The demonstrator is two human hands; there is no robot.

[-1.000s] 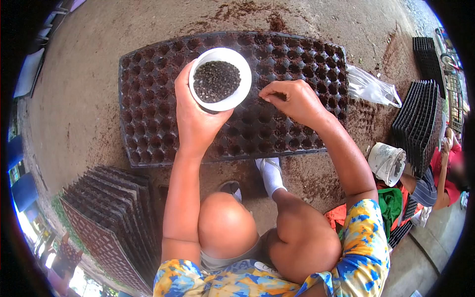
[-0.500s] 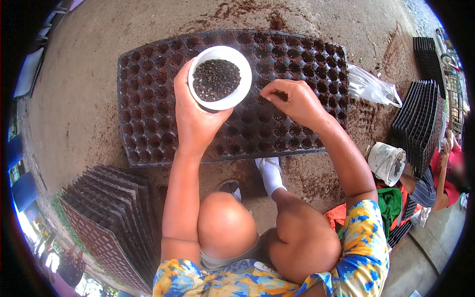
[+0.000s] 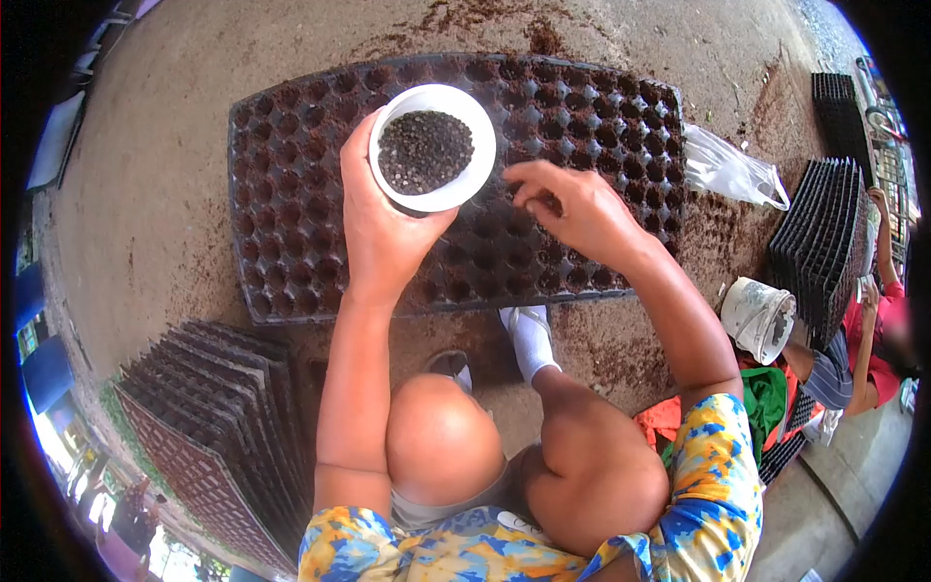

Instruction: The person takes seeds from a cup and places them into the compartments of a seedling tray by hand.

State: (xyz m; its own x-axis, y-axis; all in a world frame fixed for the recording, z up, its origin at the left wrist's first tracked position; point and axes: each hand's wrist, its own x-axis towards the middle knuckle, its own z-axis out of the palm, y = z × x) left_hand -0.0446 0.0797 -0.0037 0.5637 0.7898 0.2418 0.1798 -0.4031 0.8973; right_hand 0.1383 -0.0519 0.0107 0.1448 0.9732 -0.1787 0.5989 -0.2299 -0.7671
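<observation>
My left hand (image 3: pixel 388 242) is wrapped round a white plastic cup (image 3: pixel 482 175), gripping it from the left and below. Small dark round seeds (image 3: pixel 425 152) partly fill the cup, which is tipped so its inside faces me. Just right of the cup, my right hand (image 3: pixel 577 209) hovers over the tray with its index finger stretched out and the other fingers bent. A gap shows between fingers and thumb, and nothing can be made out in them. Below both hands lies a wide black seedling tray (image 3: pixel 291 233), its many cells holding brown soil with hollows.
Stacked black trays stand at lower left (image 3: pixel 208 417) and at right (image 3: pixel 819 242). A white plastic bag (image 3: pixel 732 170) touches the tray's right side. Nearer are a dirty white bucket (image 3: pixel 758 318) and green cloth (image 3: pixel 771 403). Another person (image 3: pixel 878 330) sits at far right. Loose soil (image 3: pixel 543 37) litters the ground.
My right hand's fingers have lifted and spread from a pinch, the index finger now pointing towards the cup. The cup has risen very slightly in view. The other person's arm has moved up.
</observation>
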